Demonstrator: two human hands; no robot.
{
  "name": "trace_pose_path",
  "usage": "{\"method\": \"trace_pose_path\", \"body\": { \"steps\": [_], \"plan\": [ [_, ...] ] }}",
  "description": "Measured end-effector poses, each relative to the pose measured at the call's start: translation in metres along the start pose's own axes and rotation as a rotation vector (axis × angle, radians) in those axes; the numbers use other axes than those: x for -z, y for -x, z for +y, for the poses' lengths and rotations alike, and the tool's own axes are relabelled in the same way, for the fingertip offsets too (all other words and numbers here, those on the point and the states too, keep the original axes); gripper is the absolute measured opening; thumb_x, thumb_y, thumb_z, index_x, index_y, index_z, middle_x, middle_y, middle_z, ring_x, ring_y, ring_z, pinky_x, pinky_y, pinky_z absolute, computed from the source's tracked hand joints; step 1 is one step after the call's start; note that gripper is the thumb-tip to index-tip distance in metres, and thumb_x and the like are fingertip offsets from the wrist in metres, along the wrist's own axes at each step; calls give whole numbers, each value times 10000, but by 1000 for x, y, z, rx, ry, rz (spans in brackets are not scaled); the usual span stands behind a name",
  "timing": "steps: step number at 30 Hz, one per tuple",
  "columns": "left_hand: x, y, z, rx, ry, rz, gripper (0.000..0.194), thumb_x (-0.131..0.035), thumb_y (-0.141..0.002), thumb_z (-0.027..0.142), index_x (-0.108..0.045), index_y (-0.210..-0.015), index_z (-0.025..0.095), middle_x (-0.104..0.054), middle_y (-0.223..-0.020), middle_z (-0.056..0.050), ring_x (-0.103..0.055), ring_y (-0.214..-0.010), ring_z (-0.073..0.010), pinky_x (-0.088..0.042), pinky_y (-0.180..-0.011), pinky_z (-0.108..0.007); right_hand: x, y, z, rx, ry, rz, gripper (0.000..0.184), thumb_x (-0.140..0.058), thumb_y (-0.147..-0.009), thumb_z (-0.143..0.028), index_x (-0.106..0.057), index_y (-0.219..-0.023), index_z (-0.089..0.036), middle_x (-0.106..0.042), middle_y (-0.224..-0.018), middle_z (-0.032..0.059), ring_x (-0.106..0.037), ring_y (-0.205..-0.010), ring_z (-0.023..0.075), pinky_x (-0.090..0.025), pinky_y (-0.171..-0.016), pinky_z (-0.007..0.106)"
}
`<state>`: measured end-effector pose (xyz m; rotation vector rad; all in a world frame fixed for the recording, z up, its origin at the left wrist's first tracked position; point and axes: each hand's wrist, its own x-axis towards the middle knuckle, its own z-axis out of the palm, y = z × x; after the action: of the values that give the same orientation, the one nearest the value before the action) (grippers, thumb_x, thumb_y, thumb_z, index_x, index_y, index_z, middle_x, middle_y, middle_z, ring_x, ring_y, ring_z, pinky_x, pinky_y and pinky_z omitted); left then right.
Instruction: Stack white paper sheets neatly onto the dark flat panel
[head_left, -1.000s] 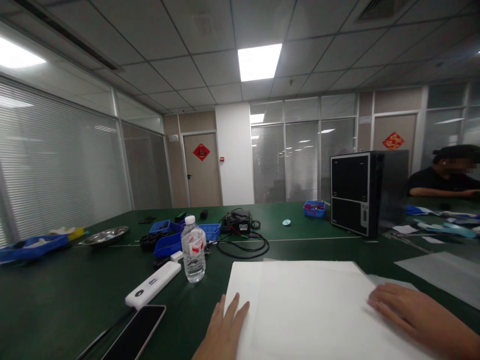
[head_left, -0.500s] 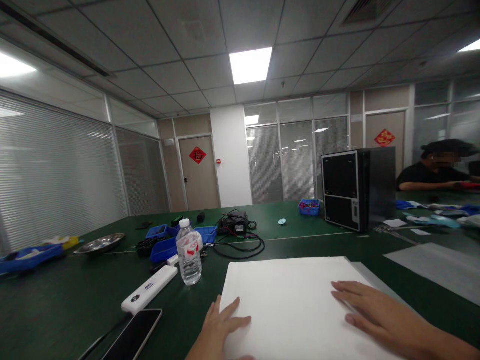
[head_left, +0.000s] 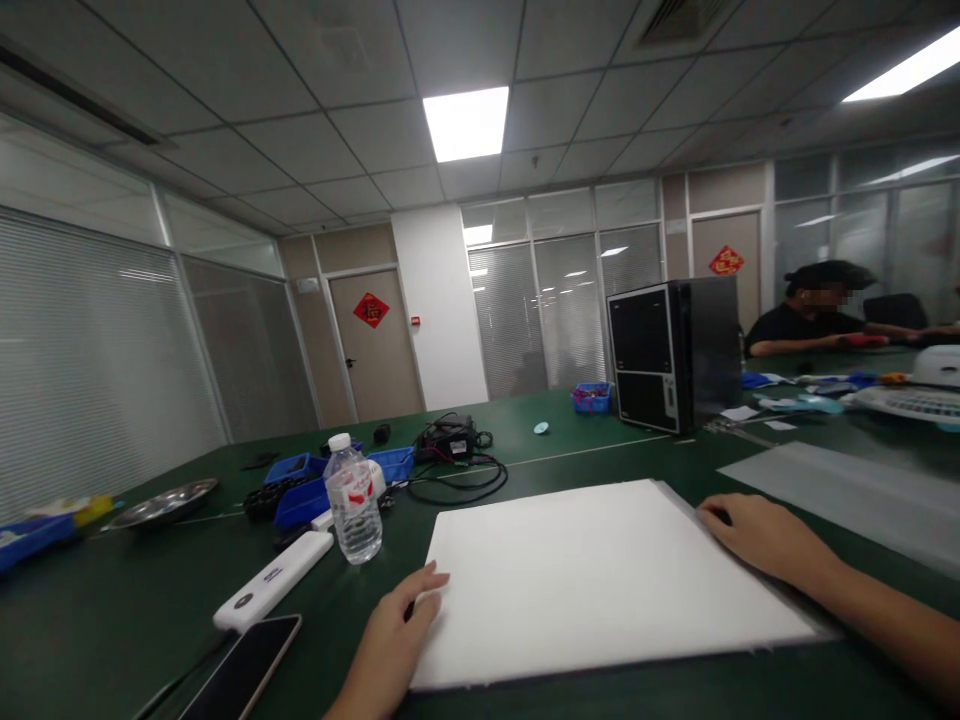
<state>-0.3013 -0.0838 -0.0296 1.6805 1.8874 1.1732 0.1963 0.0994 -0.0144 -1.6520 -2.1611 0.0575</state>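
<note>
White sheet [head_left: 600,580], long axis left-right; left hand [head_left: 394,625] at edge, fingers slightly parted; right hand [head_left: 765,535] curled (pinch unclear); bottle label [head_left: 358,490] illegible

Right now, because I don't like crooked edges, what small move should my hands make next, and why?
I'd probably ease the right hand slightly inward: a greyish strip shows beyond the right edge of the white sheet, beside that hand, while the left hand is at the opposite edge and could steady it.
</note>
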Motion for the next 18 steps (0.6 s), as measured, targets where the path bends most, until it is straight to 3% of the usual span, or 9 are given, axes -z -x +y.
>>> {"method": "trace_pose_path", "body": {
  "steps": [6,9,12,15,18],
  "plan": [
    [-4,7,7,-8,-155,-72,487,-591,-764,439,-757,-1142,181,-539,-1505,-137,-471,-1414,-343,-281,-1215,-522,-21,2,-15,59,19,21,431,-412,-950,-434,-779,-1052,-233,-752,-1072,101,-700,-949,303,-510,-836,422],
    [-4,11,8,-18,-238,-113,513,-567,-804,407,-714,-1236,173,-470,-1555,-143,-398,-1464,-321,-246,-1229,-521,-24,-3,-12,68,51,59,425,-423,-945,-450,-763,-1095,-243,-747,-1081,102,-695,-953,306,-510,-837,426],
    [-5,15,10,-22,-318,-145,564,-494,-869,385,-631,-1356,134,-422,-1585,-152,-337,-1495,-297,-216,-1242,-505,-13,-11,13,39,108,136,440,-455,-922,-435,-729,-1167,-193,-712,-1176,145,-652,-1071,337,-473,-946,476],
    [-5,19,12,-23,-388,-171,592,-432,-918,380,-572,-1415,91,-383,-1604,-163,-291,-1513,-294,-178,-1253,-493,-1,-16,57,-67,180,224,507,-494,-880,-392,-667,-1245,-85,-576,-1360,273,-513,-1275,431,-368,-1046,575],
    [-3,23,16,-27,-442,-203,604,-330,-979,431,-540,-1452,119,-345,-1626,-131,-226,-1532,-285,-165,-1254,-499,0,-17,98,-294,198,237,551,-548,-833,-460,-674,-1184,-56,-547,-1308,385,-524,-1203,544,-375,-907,713]
  ]
}}
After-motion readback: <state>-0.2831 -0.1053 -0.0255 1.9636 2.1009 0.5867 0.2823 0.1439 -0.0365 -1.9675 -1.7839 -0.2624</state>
